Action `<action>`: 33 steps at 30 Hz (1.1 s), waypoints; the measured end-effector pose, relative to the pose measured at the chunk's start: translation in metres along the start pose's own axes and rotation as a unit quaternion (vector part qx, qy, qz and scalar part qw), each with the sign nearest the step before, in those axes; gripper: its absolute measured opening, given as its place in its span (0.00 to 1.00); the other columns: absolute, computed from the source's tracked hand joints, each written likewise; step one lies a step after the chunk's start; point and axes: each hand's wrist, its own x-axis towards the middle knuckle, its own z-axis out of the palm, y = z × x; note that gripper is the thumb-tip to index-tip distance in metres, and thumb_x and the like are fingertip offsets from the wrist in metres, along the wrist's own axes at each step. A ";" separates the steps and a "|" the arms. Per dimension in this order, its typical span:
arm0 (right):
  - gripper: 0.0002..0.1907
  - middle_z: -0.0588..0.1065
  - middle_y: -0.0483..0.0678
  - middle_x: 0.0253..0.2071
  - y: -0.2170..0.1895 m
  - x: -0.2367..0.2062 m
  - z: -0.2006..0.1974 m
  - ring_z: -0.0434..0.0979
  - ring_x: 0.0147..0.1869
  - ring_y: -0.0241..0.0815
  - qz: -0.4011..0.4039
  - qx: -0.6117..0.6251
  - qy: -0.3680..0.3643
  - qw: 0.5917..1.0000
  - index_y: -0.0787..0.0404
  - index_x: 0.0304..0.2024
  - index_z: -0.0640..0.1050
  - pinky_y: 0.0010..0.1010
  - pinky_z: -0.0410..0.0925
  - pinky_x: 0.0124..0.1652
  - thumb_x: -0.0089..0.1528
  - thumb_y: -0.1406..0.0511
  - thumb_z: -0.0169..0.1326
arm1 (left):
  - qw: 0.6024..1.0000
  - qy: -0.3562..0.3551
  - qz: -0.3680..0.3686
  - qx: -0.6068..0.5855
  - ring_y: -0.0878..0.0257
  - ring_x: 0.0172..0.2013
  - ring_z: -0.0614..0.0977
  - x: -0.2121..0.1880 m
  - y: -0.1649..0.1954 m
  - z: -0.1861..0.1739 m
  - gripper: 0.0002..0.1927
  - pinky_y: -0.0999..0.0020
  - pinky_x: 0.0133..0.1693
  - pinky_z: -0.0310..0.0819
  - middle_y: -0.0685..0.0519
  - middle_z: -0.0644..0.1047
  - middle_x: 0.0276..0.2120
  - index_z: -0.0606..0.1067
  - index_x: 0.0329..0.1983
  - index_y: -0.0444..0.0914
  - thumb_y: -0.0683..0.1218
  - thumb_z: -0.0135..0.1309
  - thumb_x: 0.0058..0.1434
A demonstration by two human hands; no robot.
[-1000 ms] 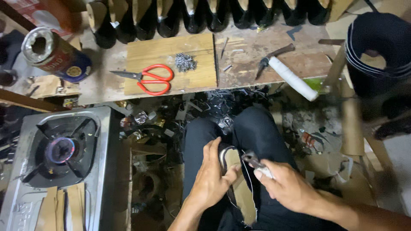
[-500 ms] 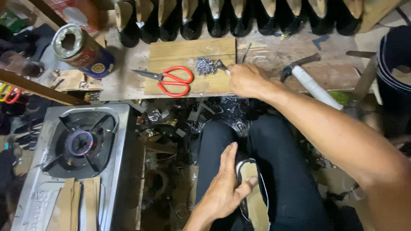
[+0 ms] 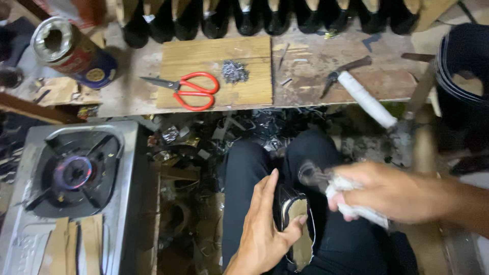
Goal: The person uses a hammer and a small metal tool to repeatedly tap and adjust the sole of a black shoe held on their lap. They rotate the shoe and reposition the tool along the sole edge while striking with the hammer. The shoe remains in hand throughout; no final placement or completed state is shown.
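A black shoe (image 3: 298, 224) lies sole-up on my lap, its tan insole showing. My left hand (image 3: 265, 229) clasps it from the left, thumb on the insole. My right hand (image 3: 392, 196), blurred by motion, is just right of the shoe and grips a small tool with a white-wrapped handle (image 3: 351, 209); its dark head (image 3: 309, 173) hovers over the shoe's toe end. A pile of small nails (image 3: 234, 71) sits on a wooden board (image 3: 214, 56) on the bench ahead.
Red-handled scissors (image 3: 188, 89) lie on the board. A second white-handled tool (image 3: 364, 97) rests on the bench (image 3: 326, 61). A tin can (image 3: 66, 48) stands far left, a gas stove (image 3: 76, 173) at left, black shoes (image 3: 254, 15) along the back, a dark bin (image 3: 463, 86) at right.
My right hand went from the shoe up to the nail pile, then came back down beside the shoe holding the white-handled tool. My left hand stayed on the shoe.
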 end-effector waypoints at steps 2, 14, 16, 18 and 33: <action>0.14 0.84 0.43 0.36 0.018 -0.027 0.012 0.82 0.40 0.31 -0.014 -0.028 -0.029 0.999 0.57 0.44 0.82 0.25 0.75 0.39 0.66 0.57 0.49 | 0.999 0.016 0.029 0.028 0.38 0.65 0.71 -0.003 0.004 0.011 0.51 0.56 0.62 0.67 0.32 0.63 0.66 0.54 0.75 0.32 0.45 0.67 0.51; 0.13 0.78 0.44 0.31 0.068 -0.114 0.038 0.80 0.34 0.35 0.185 -0.013 -0.068 0.980 0.56 0.43 0.81 0.29 0.73 0.37 0.63 0.59 0.50 | 0.971 0.025 0.196 0.136 0.31 0.59 0.70 -0.050 0.026 0.083 0.54 0.44 0.59 0.63 0.26 0.63 0.64 0.57 0.72 0.30 0.43 0.68 0.41; 0.13 0.76 0.45 0.32 0.067 -0.126 0.036 0.79 0.35 0.36 0.151 -0.148 -0.086 0.973 0.58 0.40 0.78 0.30 0.71 0.37 0.65 0.56 0.48 | 0.966 0.020 0.213 0.146 0.31 0.58 0.70 -0.056 0.029 0.090 0.54 0.44 0.58 0.63 0.25 0.63 0.64 0.58 0.72 0.30 0.42 0.67 0.40; 0.20 0.74 0.45 0.33 0.064 -0.135 0.034 0.76 0.36 0.36 0.011 -0.349 -0.106 0.931 0.60 0.37 0.75 0.32 0.70 0.38 0.69 0.51 0.47 | 0.964 0.011 0.219 0.154 0.31 0.57 0.70 -0.065 0.031 0.095 0.54 0.44 0.58 0.63 0.25 0.63 0.65 0.59 0.73 0.30 0.42 0.66 0.39; 0.15 0.77 0.43 0.31 0.049 -0.153 0.048 0.78 0.34 0.33 0.224 -0.125 -0.163 0.953 0.58 0.37 0.77 0.30 0.71 0.36 0.66 0.55 0.47 | 0.942 -0.022 0.287 0.173 0.34 0.61 0.70 -0.100 0.037 0.117 0.57 0.39 0.58 0.59 0.24 0.63 0.65 0.61 0.74 0.34 0.46 0.72 0.37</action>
